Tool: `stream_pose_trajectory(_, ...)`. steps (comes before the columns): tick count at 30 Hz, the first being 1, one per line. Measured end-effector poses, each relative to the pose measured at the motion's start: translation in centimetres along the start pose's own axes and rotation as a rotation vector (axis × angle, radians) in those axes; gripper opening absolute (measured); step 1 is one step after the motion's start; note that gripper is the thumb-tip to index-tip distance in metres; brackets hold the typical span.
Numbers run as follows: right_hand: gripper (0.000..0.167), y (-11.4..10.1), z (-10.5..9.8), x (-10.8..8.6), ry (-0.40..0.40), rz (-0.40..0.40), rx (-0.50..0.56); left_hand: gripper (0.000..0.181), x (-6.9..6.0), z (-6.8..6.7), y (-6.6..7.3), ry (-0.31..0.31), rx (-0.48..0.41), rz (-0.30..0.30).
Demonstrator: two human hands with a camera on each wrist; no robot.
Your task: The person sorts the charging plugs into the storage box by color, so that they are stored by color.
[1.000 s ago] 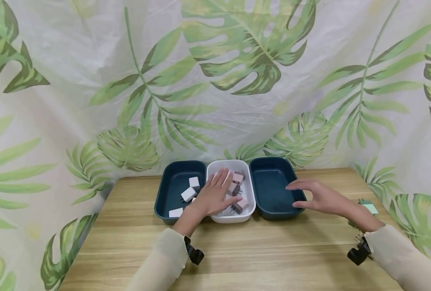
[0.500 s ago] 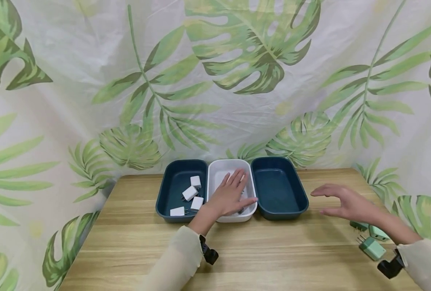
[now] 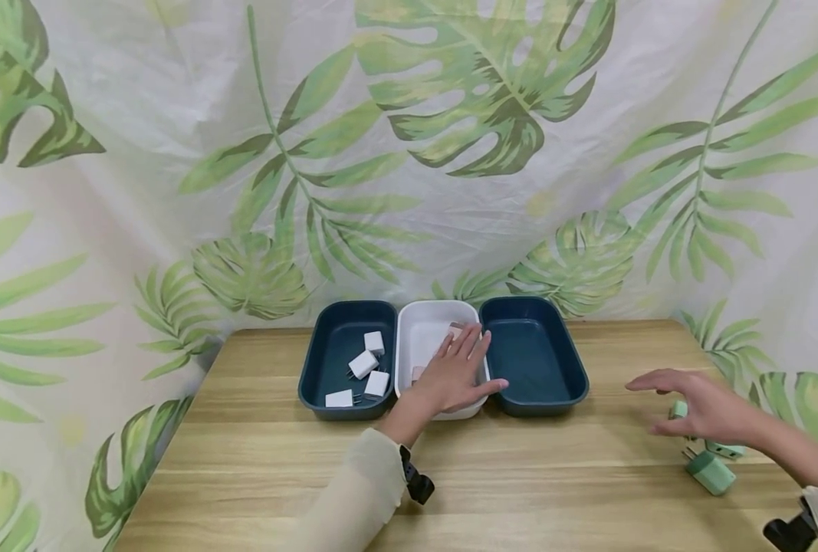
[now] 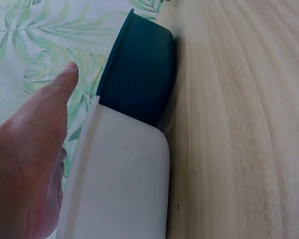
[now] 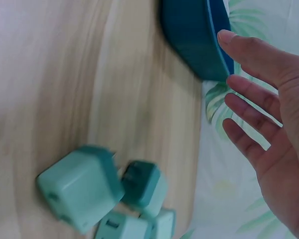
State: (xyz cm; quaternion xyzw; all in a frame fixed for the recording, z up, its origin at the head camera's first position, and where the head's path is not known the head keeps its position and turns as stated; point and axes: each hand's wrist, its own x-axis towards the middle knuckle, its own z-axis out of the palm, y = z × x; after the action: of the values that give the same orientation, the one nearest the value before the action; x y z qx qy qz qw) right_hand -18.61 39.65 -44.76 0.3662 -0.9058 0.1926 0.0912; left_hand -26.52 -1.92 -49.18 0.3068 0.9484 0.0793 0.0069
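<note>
My left hand (image 3: pixel 451 377) hovers over the white tray (image 3: pixel 418 310), fingers spread and straight, holding nothing. Partly hidden beneath it are pink chargers (image 3: pixel 456 329). My right hand (image 3: pixel 705 408) is held above the table's right side, thumb and fingers apart, with nothing between them. Close below it lie several green plug chargers (image 3: pixel 711 472), their prongs pointing various ways; the right wrist view shows the nearest green charger (image 5: pixel 80 188) large, apart from the palm.
A dark blue tray (image 3: pixel 308 376) with several white chargers (image 3: pixel 363 364) adjoins the white tray's left side. On its right stands another dark blue tray (image 3: pixel 534 360). A leaf-print cloth (image 3: pixel 353 153) hangs behind the wooden table (image 3: pixel 277 475).
My left hand has shifted right across the white tray, uncovering the white chargers on the left. My right hand has moved right, away from the right blue tray and over to the green chargers.
</note>
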Motion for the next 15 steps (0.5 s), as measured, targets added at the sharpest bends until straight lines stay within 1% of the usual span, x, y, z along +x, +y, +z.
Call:
stream_pose_trajectory(4, 0.064, 0.9, -0.2, -1.5, -0.042, 0.044, 0.021, 0.094, 0.3, 0.1, 0.3, 0.007, -0.008, -0.003)
stream_pose_trajectory(6, 0.065, 1.4, -0.2, -2.3, -0.056, 0.052, 0.016, 0.095, 0.5, 0.3, 0.4, 0.003, -0.023, -0.003)
stream_pose_trajectory(10, 0.069, 2.2, 0.1, -3.8, -0.034, 0.007, -0.002, 0.095, 0.8, 0.7, 0.6, -0.017, -0.059, -0.006)
stream_pose_trajectory(12, 0.07, 2.3, 0.4, -4.5, -0.02, -0.012, -0.004, 0.096, 0.8, 0.8, 0.7, -0.022, -0.064, -0.013)
stream_pose_trajectory(15, 0.072, 2.5, 0.5, -5.4, -0.03, -0.011, 0.01, 0.096, 0.9, 0.8, 0.8, -0.015, -0.048, -0.016)
